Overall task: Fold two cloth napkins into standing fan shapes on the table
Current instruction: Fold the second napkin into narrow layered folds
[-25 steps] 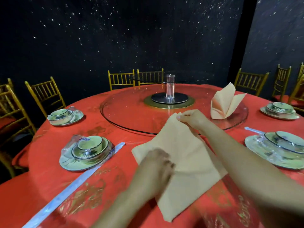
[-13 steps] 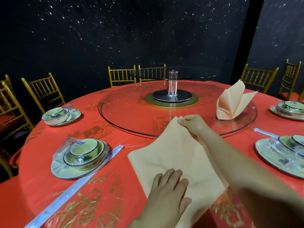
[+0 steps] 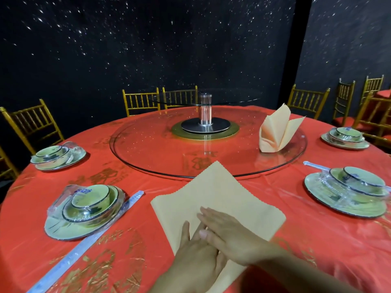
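Observation:
A peach cloth napkin point(image 3: 220, 197) lies flat as a diamond on the red tablecloth point(image 3: 148, 229) in front of me, its far corner touching the glass turntable's rim. My left hand point(image 3: 196, 256) lies flat on the napkin's near part with fingers straight. My right hand point(image 3: 230, 233) presses flat on the napkin too, its fingers crossing over the left hand's fingers. A second peach napkin point(image 3: 277, 132) stands folded with pointed tips on the glass turntable point(image 3: 148, 149) at the right.
Wrapped plate-and-bowl sets sit at near left point(image 3: 84, 210), far left point(image 3: 57, 155), near right point(image 3: 349, 191) and far right point(image 3: 344, 137). A wrapped chopstick packet point(image 3: 88, 240) lies diagonally at left. Gold chairs point(image 3: 31, 125) ring the table; a metal post point(image 3: 205, 111) stands at the turntable's centre.
My right hand has let go of the napkin's far corner and come back to press flat near me, over my left hand. The far corner now lies flat on the table.

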Demonstrator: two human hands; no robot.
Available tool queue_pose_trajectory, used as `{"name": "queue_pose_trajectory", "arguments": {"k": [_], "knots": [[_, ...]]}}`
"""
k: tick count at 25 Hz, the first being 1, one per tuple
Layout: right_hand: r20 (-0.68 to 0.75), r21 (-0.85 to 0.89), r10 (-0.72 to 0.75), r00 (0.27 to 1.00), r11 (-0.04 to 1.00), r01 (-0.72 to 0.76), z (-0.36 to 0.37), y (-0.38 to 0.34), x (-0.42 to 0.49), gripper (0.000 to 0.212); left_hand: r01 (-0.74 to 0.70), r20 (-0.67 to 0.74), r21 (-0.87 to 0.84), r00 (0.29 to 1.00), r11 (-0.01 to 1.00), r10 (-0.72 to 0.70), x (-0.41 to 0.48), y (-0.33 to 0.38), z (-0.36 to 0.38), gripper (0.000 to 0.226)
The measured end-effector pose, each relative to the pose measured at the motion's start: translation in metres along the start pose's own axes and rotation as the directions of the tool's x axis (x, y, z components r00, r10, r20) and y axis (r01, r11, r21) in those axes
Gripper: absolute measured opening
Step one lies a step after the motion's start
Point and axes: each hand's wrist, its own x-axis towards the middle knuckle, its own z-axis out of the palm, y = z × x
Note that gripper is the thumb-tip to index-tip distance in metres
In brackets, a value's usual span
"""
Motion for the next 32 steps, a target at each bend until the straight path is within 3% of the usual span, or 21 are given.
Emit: {"name": "queue_pose_trajectory", "arguments": {"k": [4,6,8,10,11,14,15,17,18,19,21,24,28,32], "knots": [[-0.029,-0.086,0.087,0.996,0.992,-0.09,-0.008,0.027,0.022,0.122,0.029,0.02,-0.039,0.999,0.999,-0.028,-0.003,0.001,-0.011,0.071],[-0.057,-0.112,0.088,0.994,0.989,-0.094,-0.007,0.024,0.019,0.115,0.015,0.134,-0.106,0.991,0.994,0.0,-0.006,0.0,-0.006,0.061],[-0.109,-0.165,0.052,0.993,0.984,-0.069,-0.001,0.014,0.009,0.112,-0.005,0.053,-0.094,0.999,0.996,0.01,-0.003,-0.004,0.011,0.072],[-0.097,-0.126,0.111,0.989,0.984,-0.123,0.008,0.011,-0.003,0.121,-0.001,0.054,-0.199,0.998,0.98,0.012,-0.006,0.001,0.0,0.079],[-0.066,-0.097,0.144,0.987,0.984,-0.15,0.008,0.009,-0.007,0.126,-0.003,-0.014,-0.316,1.0,0.949,-0.001,-0.003,-0.001,-0.003,0.072],[-0.077,-0.164,0.135,0.988,0.976,-0.146,0.014,0.013,-0.007,0.125,0.074,0.02,-0.475,0.997,0.877,-0.073,0.007,-0.025,-0.019,0.058],[-0.101,-0.266,0.115,0.988,0.954,-0.139,0.014,0.013,-0.008,0.113,0.154,0.031,-0.364,0.988,0.919,-0.153,0.01,-0.042,-0.019,0.061],[-0.047,-0.348,0.226,0.973,0.909,-0.228,0.016,0.013,-0.006,0.08,0.341,0.171,-0.16,0.934,0.926,-0.314,0.014,-0.074,-0.022,0.071],[-0.006,-0.386,0.265,0.964,0.889,-0.246,0.016,0.011,-0.008,0.079,0.397,0.23,-0.076,0.899,0.914,-0.372,0.014,-0.083,-0.024,0.077],[0.021,-0.338,0.251,0.968,0.913,-0.23,0.014,0.011,-0.007,0.091,0.411,0.262,-0.029,0.883,0.911,-0.39,0.014,-0.089,-0.023,0.082],[-0.108,-0.15,0.165,0.98,0.972,-0.18,0.014,0.011,-0.008,0.121,0.399,0.298,-0.02,0.878,0.917,-0.375,0.015,-0.089,-0.023,0.098],[-0.055,-0.106,0.201,0.978,0.973,-0.206,-0.007,0.016,-0.019,0.136,0.362,0.288,0.016,0.891,0.932,-0.351,0.015,-0.087,-0.023,0.127],[-0.185,-0.214,0.332,0.925,0.905,-0.367,-0.014,0.053,-0.047,0.145,0.379,0.309,0.021,0.877,0.925,-0.367,0.015,-0.088,-0.021,0.111],[-0.116,-0.152,0.334,0.935,0.925,-0.349,-0.017,0.059,-0.055,0.146,0.364,0.288,-0.004,0.893,0.932,-0.347,0.018,-0.09,-0.019,0.102]]}}
